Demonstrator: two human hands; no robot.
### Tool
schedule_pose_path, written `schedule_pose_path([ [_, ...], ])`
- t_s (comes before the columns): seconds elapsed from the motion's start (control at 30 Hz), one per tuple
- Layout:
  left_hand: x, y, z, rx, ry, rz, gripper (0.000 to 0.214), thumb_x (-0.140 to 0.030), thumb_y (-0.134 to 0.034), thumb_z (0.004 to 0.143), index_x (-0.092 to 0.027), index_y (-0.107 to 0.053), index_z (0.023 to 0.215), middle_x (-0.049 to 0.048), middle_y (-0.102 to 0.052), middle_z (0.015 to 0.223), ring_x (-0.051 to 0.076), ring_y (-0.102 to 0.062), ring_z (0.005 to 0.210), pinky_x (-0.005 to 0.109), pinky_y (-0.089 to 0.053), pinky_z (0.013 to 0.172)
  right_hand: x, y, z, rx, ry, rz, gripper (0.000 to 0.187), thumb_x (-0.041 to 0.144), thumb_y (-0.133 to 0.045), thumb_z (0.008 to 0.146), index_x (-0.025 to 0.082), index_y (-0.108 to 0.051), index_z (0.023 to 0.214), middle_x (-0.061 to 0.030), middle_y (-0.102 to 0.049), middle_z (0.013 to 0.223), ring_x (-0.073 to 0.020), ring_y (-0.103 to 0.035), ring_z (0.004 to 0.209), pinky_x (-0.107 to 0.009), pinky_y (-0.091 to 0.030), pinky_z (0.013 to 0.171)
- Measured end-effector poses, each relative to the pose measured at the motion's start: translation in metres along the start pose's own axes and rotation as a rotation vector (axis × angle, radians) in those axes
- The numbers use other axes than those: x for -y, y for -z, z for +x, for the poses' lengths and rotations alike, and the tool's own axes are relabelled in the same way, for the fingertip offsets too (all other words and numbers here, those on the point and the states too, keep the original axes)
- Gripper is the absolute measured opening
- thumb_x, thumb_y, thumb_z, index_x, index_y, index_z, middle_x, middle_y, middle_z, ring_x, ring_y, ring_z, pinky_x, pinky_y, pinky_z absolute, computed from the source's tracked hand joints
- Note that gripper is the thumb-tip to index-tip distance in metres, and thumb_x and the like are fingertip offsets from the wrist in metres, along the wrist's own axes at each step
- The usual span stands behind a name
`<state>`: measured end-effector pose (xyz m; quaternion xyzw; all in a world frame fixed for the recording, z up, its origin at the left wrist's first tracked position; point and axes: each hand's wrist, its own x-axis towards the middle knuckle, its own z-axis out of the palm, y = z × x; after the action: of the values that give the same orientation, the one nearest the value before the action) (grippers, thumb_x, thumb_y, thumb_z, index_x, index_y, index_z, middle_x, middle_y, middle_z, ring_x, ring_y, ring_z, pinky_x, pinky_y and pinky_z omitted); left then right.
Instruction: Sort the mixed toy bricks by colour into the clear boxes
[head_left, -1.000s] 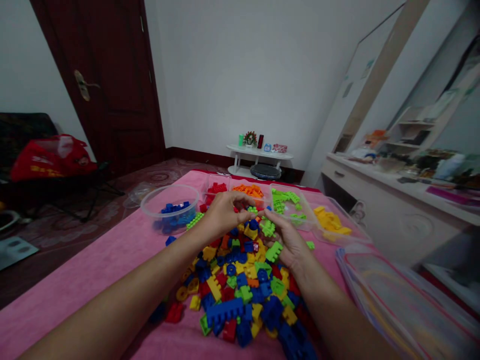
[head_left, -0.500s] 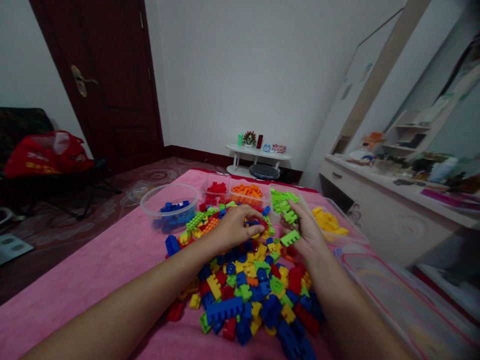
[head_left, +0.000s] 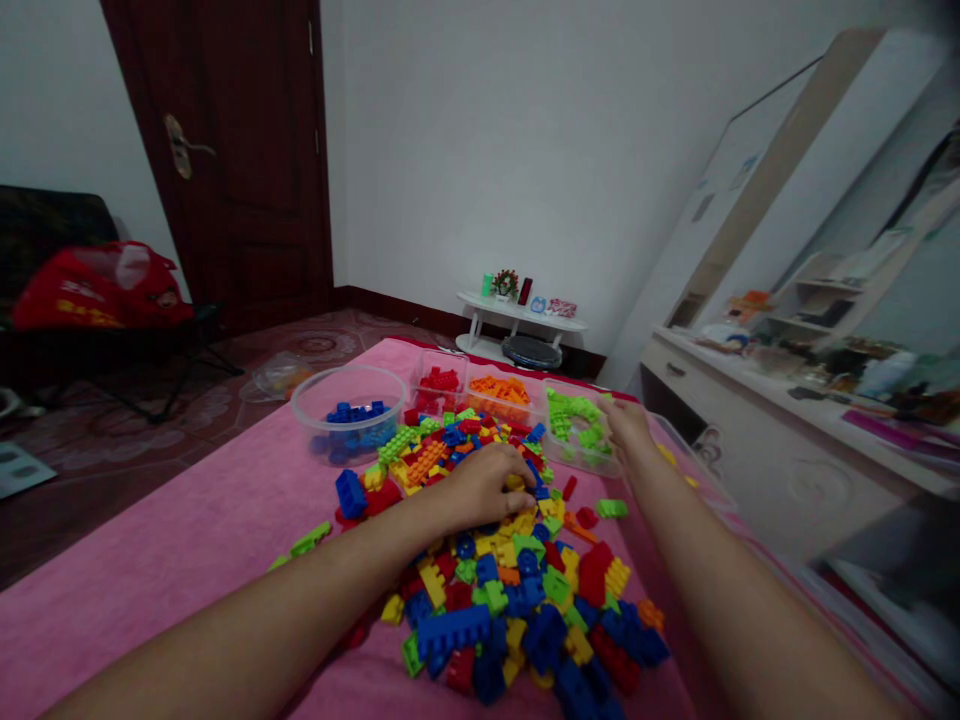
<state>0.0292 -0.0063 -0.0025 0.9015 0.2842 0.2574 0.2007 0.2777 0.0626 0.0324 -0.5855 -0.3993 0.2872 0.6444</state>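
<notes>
Two bare hands are present. The left hand [head_left: 496,488] is over the middle of one heap of mixed blocks [head_left: 525,590], its fingers half curled and the thumb apart from them; yellow shows in the gap, but whether any piece is gripped cannot be told. The right hand [head_left: 626,425] is at the right edge of the green-block box [head_left: 570,458], fingers bent and partly hidden; how far they are closed, and on what, cannot be told.

Five clear plastic containers are counted: one round tub [head_left: 306,425] of blue blocks, three roughly rectangular boxes, namely the red-block box [head_left: 457,362], the orange-block box [head_left: 510,408] and the green one, and a yellow-block container [head_left: 701,455] partly covered by the right forearm.

The heap's pieces, too many to count, are smooth, hard-looking and studded; one long blue brick [head_left: 452,630] lies near its front. One loose green brick [head_left: 613,508] is just right of the heap. All rest on one pink cloth [head_left: 187,520], soft-looking and slightly creased.
</notes>
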Motion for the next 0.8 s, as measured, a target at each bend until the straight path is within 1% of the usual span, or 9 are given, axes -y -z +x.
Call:
schedule_pose_path([
  [0.1,-0.005,0.002,0.001,-0.023,-0.042,-0.006,0.024,-0.031,-0.063,0.079,-0.016,-0.07,0.096,0.0068,-0.067,0.101,0.018,-0.059,0.097,0.027,-0.042,0.088,-0.011,0.004,-0.019,0.037,0.071,-0.22,0.023,0.019,-0.066,0.06,0.018,-0.063,0.082,-0.0029,-0.065,0.078,-0.0198,-0.06,0.081,-0.028,-0.046,0.069],
  [0.17,-0.008,0.006,0.001,0.014,-0.07,-0.023,0.023,-0.027,-0.062,0.079,-0.016,-0.07,0.097,0.0064,-0.069,0.099,0.017,-0.061,0.093,0.025,-0.043,0.086,-0.012,0.009,-0.037,0.17,0.108,-0.392,0.017,0.017,-0.065,0.059,0.018,-0.066,0.076,-0.0028,-0.066,0.076,-0.0203,-0.06,0.08,-0.029,-0.045,0.073],
  [0.3,-0.016,0.018,-0.001,0.177,-0.073,-0.071,0.024,-0.033,-0.062,0.079,-0.017,-0.071,0.093,0.004,-0.071,0.089,0.014,-0.063,0.077,0.021,-0.045,0.073,-0.004,0.022,-0.07,0.501,0.182,-1.162,0.015,0.013,-0.06,0.063,0.021,-0.068,0.072,-0.0032,-0.067,0.075,-0.0206,-0.062,0.076,-0.029,-0.041,0.066],
  [0.33,-0.018,0.021,-0.002,0.211,-0.075,-0.066,0.026,-0.037,-0.064,0.077,-0.017,-0.072,0.092,0.0034,-0.071,0.087,0.014,-0.063,0.075,0.021,-0.044,0.071,-0.003,0.026,-0.076,0.537,0.18,-1.35,0.016,0.013,-0.059,0.064,0.022,-0.068,0.074,-0.0041,-0.068,0.079,-0.0217,-0.063,0.078,-0.03,-0.04,0.065],
  [0.4,-0.023,0.027,-0.004,0.279,-0.083,-0.04,0.033,-0.043,-0.07,0.07,-0.019,-0.072,0.093,0.0028,-0.071,0.087,0.015,-0.063,0.075,0.021,-0.044,0.068,-0.002,0.031,-0.083,0.549,0.143,-1.56,0.018,0.014,-0.061,0.065,0.023,-0.067,0.079,-0.0067,-0.069,0.088,-0.0248,-0.063,0.086,-0.031,-0.04,0.065],
  [0.53,-0.034,0.03,-0.008,0.403,-0.118,0.074,0.036,-0.037,-0.075,0.064,-0.02,-0.072,0.096,0.0026,-0.071,0.087,0.016,-0.064,0.075,0.021,-0.043,0.064,-0.005,0.035,-0.084,0.51,0.089,-1.633,0.021,0.019,-0.066,0.065,0.021,-0.067,0.086,-0.0112,-0.067,0.1,-0.0288,-0.061,0.094,-0.033,-0.04,0.068],
  [0.67,-0.04,0.025,-0.009,0.391,-0.111,0.186,0.027,-0.025,-0.074,0.064,-0.023,-0.072,0.091,0.0003,-0.071,0.084,0.017,-0.063,0.078,0.022,-0.042,0.065,0.007,0.032,-0.087,0.48,0.123,-1.602,0.021,0.021,-0.065,0.065,0.022,-0.066,0.086,-0.0084,-0.067,0.098,-0.0262,-0.061,0.091,-0.031,-0.039,0.065],
  [0.73,-0.04,0.024,-0.009,0.394,-0.107,0.195,0.025,-0.024,-0.072,0.064,-0.023,-0.071,0.088,-0.0011,-0.07,0.079,0.015,-0.061,0.07,0.021,-0.041,0.06,0.019,0.029,-0.095,0.576,0.216,-1.495,0.025,0.019,-0.064,0.064,0.025,-0.067,0.088,-0.004,-0.068,0.091,-0.0223,-0.061,0.084,-0.027,-0.038,0.062],
  [0.8,-0.039,0.024,-0.01,0.39,-0.113,0.204,0.023,-0.024,-0.069,0.063,-0.023,-0.069,0.085,-0.0025,-0.067,0.073,0.013,-0.057,0.061,0.021,-0.038,0.053,0.028,0.023,-0.104,0.783,0.296,-1.342,0.03,0.017,-0.063,0.062,0.027,-0.069,0.089,0.0002,-0.067,0.081,-0.0181,-0.061,0.074,-0.025,-0.036,0.058],
])
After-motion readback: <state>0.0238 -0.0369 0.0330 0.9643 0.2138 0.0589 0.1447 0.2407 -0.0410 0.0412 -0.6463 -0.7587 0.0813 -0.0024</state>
